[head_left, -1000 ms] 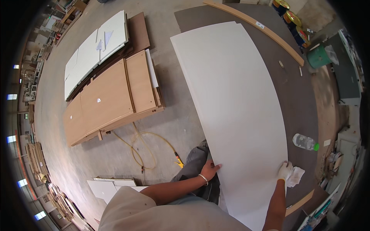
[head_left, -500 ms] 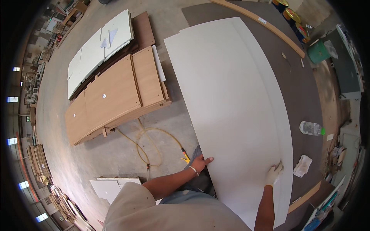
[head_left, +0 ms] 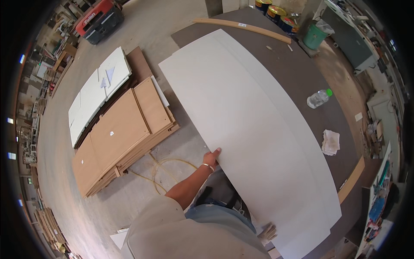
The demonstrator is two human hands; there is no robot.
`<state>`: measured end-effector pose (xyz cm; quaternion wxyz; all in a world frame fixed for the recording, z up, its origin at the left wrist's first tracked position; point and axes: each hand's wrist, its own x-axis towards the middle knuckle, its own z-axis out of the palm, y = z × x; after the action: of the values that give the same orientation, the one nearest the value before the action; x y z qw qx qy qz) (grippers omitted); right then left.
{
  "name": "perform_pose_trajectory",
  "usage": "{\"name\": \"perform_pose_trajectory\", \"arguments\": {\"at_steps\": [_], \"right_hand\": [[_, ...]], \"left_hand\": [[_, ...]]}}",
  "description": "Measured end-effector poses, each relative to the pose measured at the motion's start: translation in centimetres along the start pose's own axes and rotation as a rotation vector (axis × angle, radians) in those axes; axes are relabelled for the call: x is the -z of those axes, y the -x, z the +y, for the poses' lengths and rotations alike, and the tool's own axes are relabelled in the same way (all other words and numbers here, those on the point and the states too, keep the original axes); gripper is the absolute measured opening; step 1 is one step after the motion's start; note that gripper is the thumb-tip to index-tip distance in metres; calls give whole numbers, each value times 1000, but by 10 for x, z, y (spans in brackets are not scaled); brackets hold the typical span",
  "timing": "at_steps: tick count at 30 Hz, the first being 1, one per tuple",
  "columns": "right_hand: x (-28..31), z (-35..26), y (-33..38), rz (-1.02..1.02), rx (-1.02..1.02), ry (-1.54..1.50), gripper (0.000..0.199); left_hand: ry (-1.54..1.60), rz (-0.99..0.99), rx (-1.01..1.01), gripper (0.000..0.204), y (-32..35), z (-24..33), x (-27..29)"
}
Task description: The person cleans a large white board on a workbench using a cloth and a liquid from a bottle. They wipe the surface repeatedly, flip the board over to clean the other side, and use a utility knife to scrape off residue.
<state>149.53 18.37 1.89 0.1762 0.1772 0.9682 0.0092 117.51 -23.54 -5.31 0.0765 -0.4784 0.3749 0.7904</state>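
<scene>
A long white panel (head_left: 241,125) lies on the dark brown tabletop (head_left: 297,73), with a second pale layer edging out along its right side. My left hand (head_left: 211,158), with a bangle at the wrist, grips the panel's left edge, thumb on top and fingers hidden below. Close to my body, my gloved right hand (head_left: 268,233) rests at the same edge near the panel's lower end, fingers stretched out and holding nothing I can see. To the panel's right are a folded white cloth (head_left: 331,143) and a clear bottle with a green cap (head_left: 318,99).
Stacked brown boards (head_left: 123,129) and white boards (head_left: 101,88) stand on the floor at left, near a yellow hose (head_left: 157,172). Wooden strips (head_left: 246,26) lie on the tabletop. A green bucket (head_left: 314,38) and cans (head_left: 276,14) stand beyond; a red machine (head_left: 99,19) is far left.
My right hand has moved from the panel's right side across to its left edge near my body. My left hand stays on the edge. The view has shifted, bringing the red machine in.
</scene>
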Motion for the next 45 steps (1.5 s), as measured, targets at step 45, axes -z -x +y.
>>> {"name": "perform_pose_trajectory", "arguments": {"at_steps": [45], "right_hand": [[429, 28, -126, 356, 245, 485, 41]], "left_hand": [[-2044, -620, -1648, 18, 228, 341, -154]]}}
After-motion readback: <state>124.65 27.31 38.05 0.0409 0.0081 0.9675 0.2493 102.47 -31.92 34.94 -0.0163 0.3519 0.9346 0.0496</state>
